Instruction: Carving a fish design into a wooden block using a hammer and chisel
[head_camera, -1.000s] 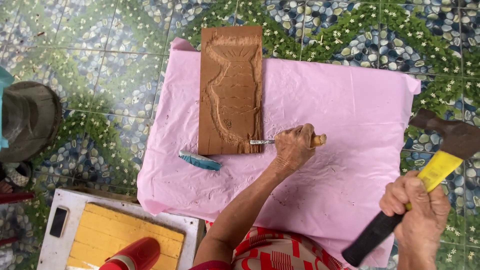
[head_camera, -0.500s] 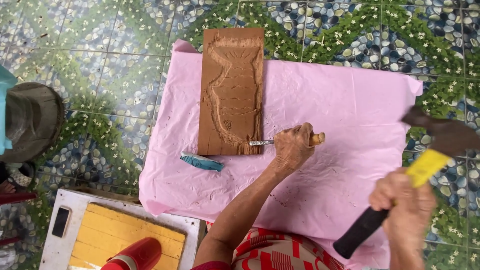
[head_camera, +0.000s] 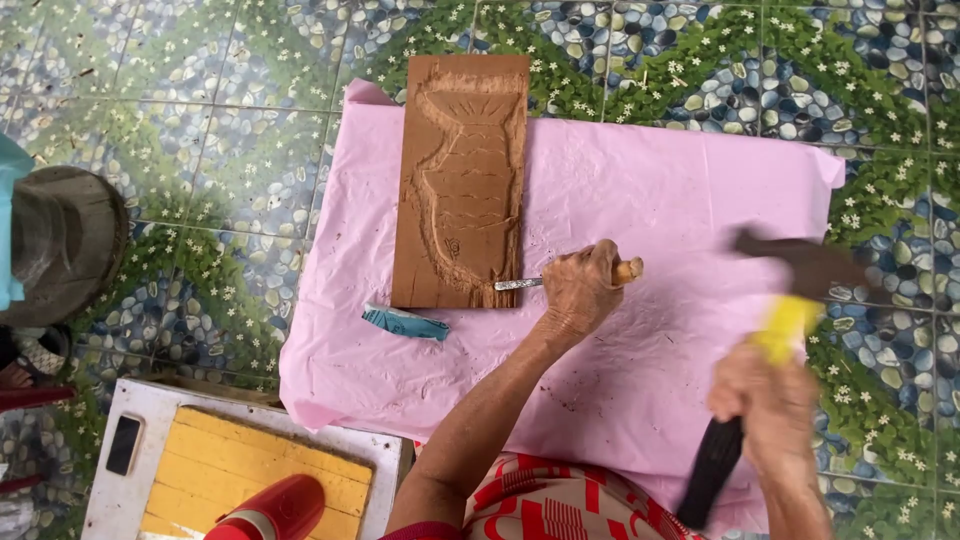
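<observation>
Chisel (head_camera: 545, 281) lying nearly flat, steel tip touching the lower right edge of the board (head_camera: 462, 180) — left hand (head_camera: 578, 292) closing fully around its pale wooden handle. Right hand (head_camera: 768, 400) wrapping tight on the hammer (head_camera: 775, 335), head blurring in motion to the right of the chisel butt. For a clean cut, judging from the angle: keeping the blade low and steady, striking the butt squarely, taking thin shavings along the relief outline.

Board is brown wood, rectangular, carved with a curving, ridged figure — rough gouge marks along its edges. It is lying on a wrinkled pink sheet (head_camera: 690, 190) over glossy pebble-and-flower floor tiles (head_camera: 200, 120). Small teal object (head_camera: 405, 322) resting just below the board.
</observation>
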